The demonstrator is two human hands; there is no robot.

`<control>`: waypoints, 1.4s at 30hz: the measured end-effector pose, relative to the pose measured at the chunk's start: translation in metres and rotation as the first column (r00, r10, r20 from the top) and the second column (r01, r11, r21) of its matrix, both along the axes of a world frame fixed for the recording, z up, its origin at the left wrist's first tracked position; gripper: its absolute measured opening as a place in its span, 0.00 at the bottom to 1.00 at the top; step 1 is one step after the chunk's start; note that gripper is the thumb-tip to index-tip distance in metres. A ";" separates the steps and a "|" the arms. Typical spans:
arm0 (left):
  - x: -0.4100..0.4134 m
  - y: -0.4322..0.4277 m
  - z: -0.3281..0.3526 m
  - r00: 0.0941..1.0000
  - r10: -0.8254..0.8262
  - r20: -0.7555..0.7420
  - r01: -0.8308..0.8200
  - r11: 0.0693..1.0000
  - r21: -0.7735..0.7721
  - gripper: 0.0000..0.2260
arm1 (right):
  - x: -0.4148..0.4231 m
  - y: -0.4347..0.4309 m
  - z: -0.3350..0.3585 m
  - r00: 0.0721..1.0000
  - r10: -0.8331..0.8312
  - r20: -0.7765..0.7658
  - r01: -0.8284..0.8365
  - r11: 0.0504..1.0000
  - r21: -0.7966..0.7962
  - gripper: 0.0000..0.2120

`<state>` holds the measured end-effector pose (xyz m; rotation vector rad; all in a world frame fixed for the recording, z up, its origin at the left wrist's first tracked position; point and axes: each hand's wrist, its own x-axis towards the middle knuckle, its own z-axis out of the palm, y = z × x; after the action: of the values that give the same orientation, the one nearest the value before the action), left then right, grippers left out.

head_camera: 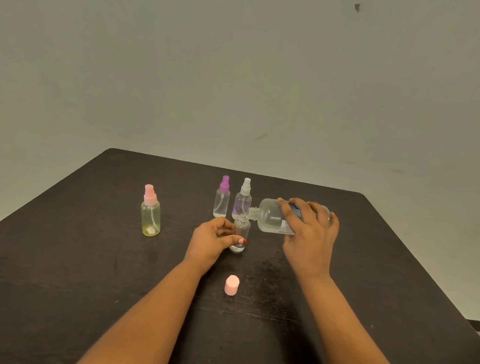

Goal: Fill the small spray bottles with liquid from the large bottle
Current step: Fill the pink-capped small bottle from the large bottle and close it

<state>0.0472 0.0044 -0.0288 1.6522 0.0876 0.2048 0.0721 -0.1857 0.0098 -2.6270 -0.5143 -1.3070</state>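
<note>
Four small spray bottles show up in the head view, and only one has its top off: the small clear plastic bottle with the bare threaded neck point(242, 228), standing upright mid-way across the dark matte table point(86, 256). The left hand point(210, 241) has fingers and thumb curled round its body to steady it. The right hand point(310, 232) grips the large clear plastic bottle with the blue-and-white label point(270, 216), tipped on its side in the air, mouth pointing left and right at the small one's opening. Can't tell if anything's flowing; the small bottle looks nearly empty.

My take: that neck is narrow, so keep the lip directly over it, tilt slowly for a thin stream, hold the small bottle firm and stop short of the threads.

Other stuff: a pink cylindrical plastic cap point(231, 285) sits nearer the person, between the forearms. A clear spray bottle with a purple sprayer point(222, 200) and a clear one with a white sprayer point(243, 195) stand just behind the pour, close enough to get bumped. A yellow-green spray bottle with a pink sprayer point(151, 218) is well off to the left.
</note>
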 end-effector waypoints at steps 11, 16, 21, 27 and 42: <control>0.001 0.000 0.000 1.000 0.006 -0.010 -0.006 1.000 0.012 0.12 | 0.001 0.000 0.002 1.000 0.007 0.020 -0.007 1.000 0.002 0.32; 0.001 0.000 -0.001 1.000 0.006 -0.003 -0.006 1.000 0.006 0.12 | 0.001 0.000 0.003 1.000 0.008 0.027 -0.008 1.000 -0.003 0.32; 0.002 0.001 -0.002 1.000 0.003 -0.006 -0.003 1.000 0.020 0.12 | 0.002 0.001 0.003 1.000 0.006 0.021 -0.006 1.000 -0.002 0.32; 0.001 0.001 -0.001 1.000 0.002 -0.006 -0.002 1.000 0.025 0.12 | 0.002 0.000 0.003 1.000 0.012 0.024 -0.012 1.000 0.001 0.32; 0.003 0.001 -0.002 1.000 0.007 -0.009 -0.007 1.000 0.025 0.12 | 0.001 0.001 0.005 1.000 0.002 -0.013 -0.002 1.000 -0.014 0.33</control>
<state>0.0501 0.0057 -0.0310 1.6778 0.0981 0.2041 0.0735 -0.1850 0.0144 -2.6440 -0.5265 -1.2898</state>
